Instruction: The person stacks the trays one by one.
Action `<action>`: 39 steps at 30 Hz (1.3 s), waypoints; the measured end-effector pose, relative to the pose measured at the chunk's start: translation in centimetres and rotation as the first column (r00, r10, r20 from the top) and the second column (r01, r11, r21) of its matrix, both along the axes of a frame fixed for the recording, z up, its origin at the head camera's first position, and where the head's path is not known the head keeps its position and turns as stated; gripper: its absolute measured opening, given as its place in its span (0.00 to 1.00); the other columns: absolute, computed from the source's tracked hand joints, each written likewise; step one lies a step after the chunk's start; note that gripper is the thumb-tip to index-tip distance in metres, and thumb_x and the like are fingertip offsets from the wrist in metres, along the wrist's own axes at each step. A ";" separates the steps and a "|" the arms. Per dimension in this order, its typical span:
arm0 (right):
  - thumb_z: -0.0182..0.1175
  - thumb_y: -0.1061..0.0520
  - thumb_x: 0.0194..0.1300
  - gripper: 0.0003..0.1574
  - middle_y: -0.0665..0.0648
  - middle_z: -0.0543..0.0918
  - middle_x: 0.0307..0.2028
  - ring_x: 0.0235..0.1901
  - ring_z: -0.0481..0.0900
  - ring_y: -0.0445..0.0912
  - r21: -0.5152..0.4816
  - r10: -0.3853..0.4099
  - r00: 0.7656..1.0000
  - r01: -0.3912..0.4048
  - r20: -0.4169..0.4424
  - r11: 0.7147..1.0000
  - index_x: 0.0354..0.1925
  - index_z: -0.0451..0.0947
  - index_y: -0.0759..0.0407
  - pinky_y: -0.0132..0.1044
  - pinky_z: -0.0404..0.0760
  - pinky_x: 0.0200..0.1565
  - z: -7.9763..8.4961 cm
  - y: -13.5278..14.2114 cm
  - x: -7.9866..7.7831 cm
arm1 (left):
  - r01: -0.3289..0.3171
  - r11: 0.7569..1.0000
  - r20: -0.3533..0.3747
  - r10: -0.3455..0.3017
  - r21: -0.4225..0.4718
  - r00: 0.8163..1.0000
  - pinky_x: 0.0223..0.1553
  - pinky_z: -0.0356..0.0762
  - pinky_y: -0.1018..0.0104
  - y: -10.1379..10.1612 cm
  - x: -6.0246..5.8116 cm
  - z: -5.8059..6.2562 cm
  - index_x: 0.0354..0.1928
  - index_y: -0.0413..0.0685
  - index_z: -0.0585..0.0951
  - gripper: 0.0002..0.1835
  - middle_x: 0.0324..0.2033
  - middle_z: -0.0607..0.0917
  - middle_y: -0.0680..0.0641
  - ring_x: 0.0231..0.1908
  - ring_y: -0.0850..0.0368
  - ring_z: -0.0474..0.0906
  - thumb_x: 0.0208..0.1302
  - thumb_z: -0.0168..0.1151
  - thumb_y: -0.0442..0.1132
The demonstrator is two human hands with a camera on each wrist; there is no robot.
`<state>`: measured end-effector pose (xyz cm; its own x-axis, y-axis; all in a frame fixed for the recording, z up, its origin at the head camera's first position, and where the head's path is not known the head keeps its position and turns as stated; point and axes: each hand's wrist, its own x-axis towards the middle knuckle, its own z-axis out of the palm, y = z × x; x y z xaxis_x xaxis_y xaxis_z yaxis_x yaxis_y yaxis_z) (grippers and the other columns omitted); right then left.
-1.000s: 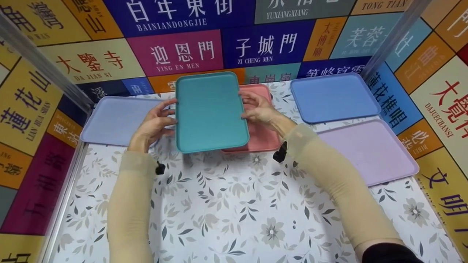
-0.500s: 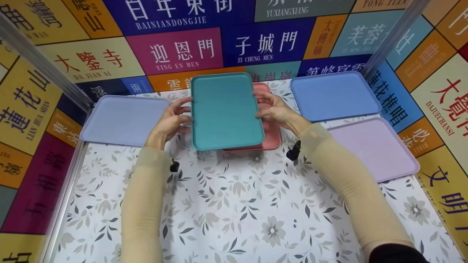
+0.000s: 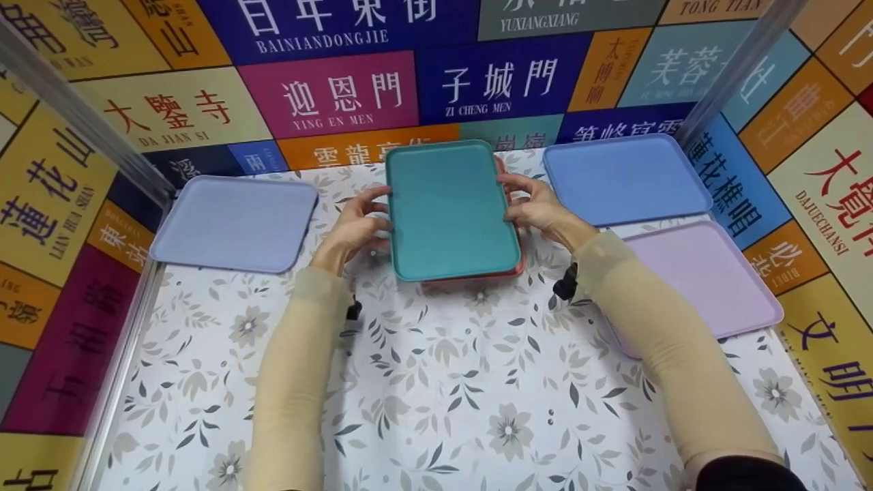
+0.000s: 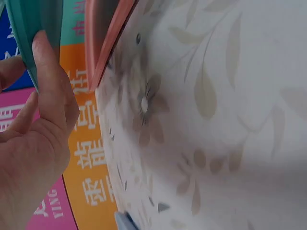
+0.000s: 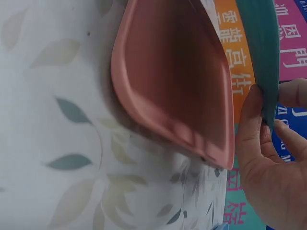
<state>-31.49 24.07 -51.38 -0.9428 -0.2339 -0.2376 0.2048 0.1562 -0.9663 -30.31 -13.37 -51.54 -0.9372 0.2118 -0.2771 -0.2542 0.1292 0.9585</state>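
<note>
A teal rectangular tray is held level between both hands, lifted above a pink tray that lies on the table. My left hand pinches the teal tray's left rim, thumb above and fingers beneath. On the opposite rim my right hand pinches it the same way. In the head view the teal tray covers nearly all of the pink one, leaving only a strip at its right and front edges. Both wrist views show a gap between the two trays.
A pale periwinkle tray lies at the back left of the flower-patterned table. At the right lie a blue tray and, in front of it, a lilac tray, partly behind the right sleeve. Panels with printed signs enclose the back and sides.
Both hands have carried the teal tray to the right, so it now overlaps most of the pink tray. The periwinkle tray has come fully into sight. The other trays have stayed put.
</note>
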 end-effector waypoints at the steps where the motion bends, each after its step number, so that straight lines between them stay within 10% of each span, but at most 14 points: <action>1: 0.57 0.81 0.60 0.58 0.52 0.73 0.61 0.33 0.75 0.38 0.009 -0.001 1.000 0.001 0.000 1.000 0.86 0.67 0.54 0.29 0.69 0.25 -0.1 0.2 0.0 | -0.001 1.000 -0.002 0.001 -0.016 1.000 0.46 0.96 0.42 0.4 -0.1 -0.1 0.84 0.56 0.72 0.46 0.61 0.78 0.42 0.42 0.52 0.84 0.63 0.61 0.21; 9: 0.57 0.79 0.61 0.57 0.53 0.72 0.58 0.41 0.83 0.39 0.064 -0.017 1.000 0.018 -0.010 0.998 0.86 0.66 0.55 0.31 0.87 0.34 -1.0 1.0 -0.2 | -0.016 0.986 -0.048 0.008 -0.166 0.999 0.46 0.96 0.36 2.9 -0.4 -0.6 0.84 0.53 0.72 0.47 0.61 0.78 0.39 0.38 0.50 0.83 0.60 0.59 0.20; 21: 0.55 0.78 0.59 0.57 0.59 0.73 0.61 0.37 0.77 0.40 0.190 -0.030 0.999 0.036 -0.035 0.981 0.85 0.69 0.55 0.33 0.82 0.30 -2.2 1.6 -0.8 | -0.003 0.945 -0.072 -0.022 -0.328 0.997 0.43 0.96 0.46 4.8 -1.1 -1.0 0.82 0.48 0.74 0.42 0.57 0.79 0.40 0.40 0.51 0.83 0.64 0.62 0.24; 39: 0.56 0.78 0.58 0.54 0.57 0.75 0.55 0.40 0.74 0.41 0.213 -0.054 0.998 0.062 -0.044 0.975 0.83 0.72 0.59 0.29 0.75 0.30 -3.5 1.7 -0.7 | 0.025 0.860 -0.014 -0.037 -0.510 0.999 0.64 0.88 0.51 6.3 -1.7 -1.1 0.83 0.45 0.72 0.40 0.63 0.84 0.37 0.56 0.46 0.82 0.67 0.62 0.27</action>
